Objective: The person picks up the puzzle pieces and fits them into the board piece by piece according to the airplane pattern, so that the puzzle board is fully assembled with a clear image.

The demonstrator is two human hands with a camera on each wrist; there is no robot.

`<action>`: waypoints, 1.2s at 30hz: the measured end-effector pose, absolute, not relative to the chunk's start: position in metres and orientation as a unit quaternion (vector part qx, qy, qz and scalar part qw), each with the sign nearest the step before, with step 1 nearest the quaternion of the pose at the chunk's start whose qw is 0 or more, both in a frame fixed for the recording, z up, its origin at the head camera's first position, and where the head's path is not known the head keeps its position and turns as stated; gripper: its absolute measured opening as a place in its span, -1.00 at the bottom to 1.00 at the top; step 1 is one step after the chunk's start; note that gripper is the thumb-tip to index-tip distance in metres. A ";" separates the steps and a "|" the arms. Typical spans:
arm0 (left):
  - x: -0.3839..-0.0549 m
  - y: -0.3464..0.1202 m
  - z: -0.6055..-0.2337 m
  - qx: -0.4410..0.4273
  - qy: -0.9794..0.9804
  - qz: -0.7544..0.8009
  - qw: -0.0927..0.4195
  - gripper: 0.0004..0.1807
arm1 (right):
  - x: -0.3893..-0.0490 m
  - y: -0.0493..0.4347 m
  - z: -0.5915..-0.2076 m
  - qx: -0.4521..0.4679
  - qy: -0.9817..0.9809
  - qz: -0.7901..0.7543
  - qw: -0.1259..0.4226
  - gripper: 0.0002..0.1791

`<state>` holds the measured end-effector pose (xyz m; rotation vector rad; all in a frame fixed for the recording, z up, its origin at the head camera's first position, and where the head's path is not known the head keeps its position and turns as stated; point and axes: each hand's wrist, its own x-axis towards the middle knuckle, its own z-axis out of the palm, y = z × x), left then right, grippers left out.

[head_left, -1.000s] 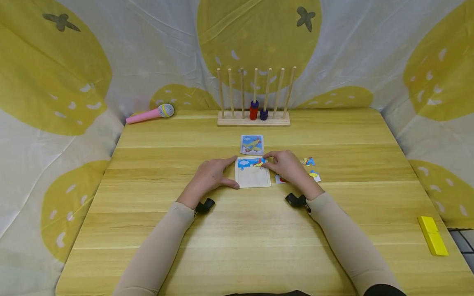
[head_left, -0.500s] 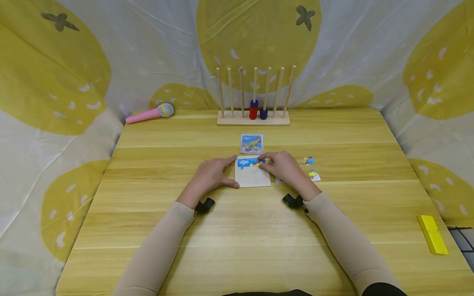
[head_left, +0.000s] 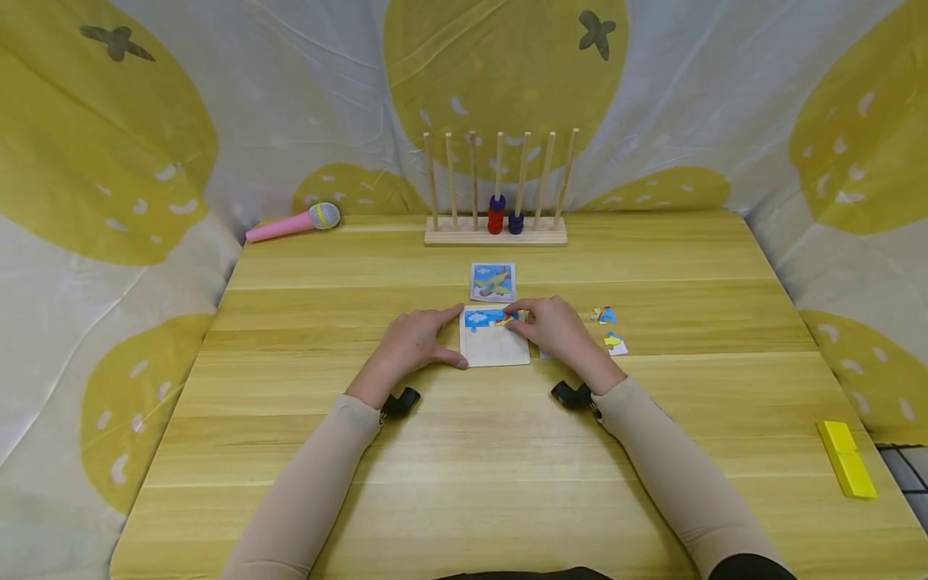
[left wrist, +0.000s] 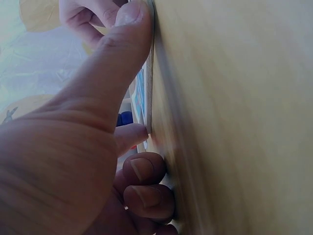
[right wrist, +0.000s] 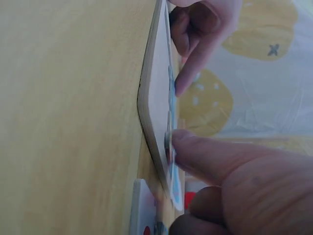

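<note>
A square wooden puzzle board (head_left: 496, 350) lies flat mid-table, with blue sky pieces (head_left: 478, 319) along its far side and bare wood nearer me. My left hand (head_left: 413, 342) holds the board's left edge, thumb at the near corner and index finger at the far one; its other fingers are curled in the left wrist view. My right hand (head_left: 557, 329) reaches over the right side, thumb and index finger pinching a red and yellow puzzle piece (head_left: 505, 321) at the far row's right end. The fingers partly hide that piece. In the right wrist view the thumb (right wrist: 188, 147) presses down there.
An airplane picture card (head_left: 493, 283) lies just beyond the board. Loose puzzle pieces (head_left: 615, 345) lie to the right, one partly behind my right hand. Farther back stand a peg rack (head_left: 464, 236) and a pink toy microphone (head_left: 290, 225). Yellow blocks (head_left: 847, 460) lie at far right.
My right hand has shifted slightly left, bringing its fingers farther over the far row with the piece. My left hand stays at the board's edge.
</note>
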<state>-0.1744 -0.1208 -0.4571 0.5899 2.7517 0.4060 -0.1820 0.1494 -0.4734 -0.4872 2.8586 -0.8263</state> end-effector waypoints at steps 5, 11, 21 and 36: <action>-0.174 -0.121 -0.458 0.203 0.958 0.143 0.144 0.21 | -0.183 0.163 -0.467 -0.112 0.924 -0.357 0.079 -0.62; -0.174 -0.121 -0.458 0.206 0.958 0.143 0.140 0.21 | -0.187 0.196 -0.461 -0.074 0.905 -0.412 0.077 -0.60; -0.175 -0.121 -0.456 0.208 0.957 0.145 0.139 0.21 | -0.183 0.224 -0.468 -0.053 0.910 -0.393 0.120 -0.53; -0.175 -0.121 -0.459 0.208 0.958 0.146 0.136 0.21 | -0.183 0.222 -0.472 -0.073 0.927 -0.346 0.127 -0.58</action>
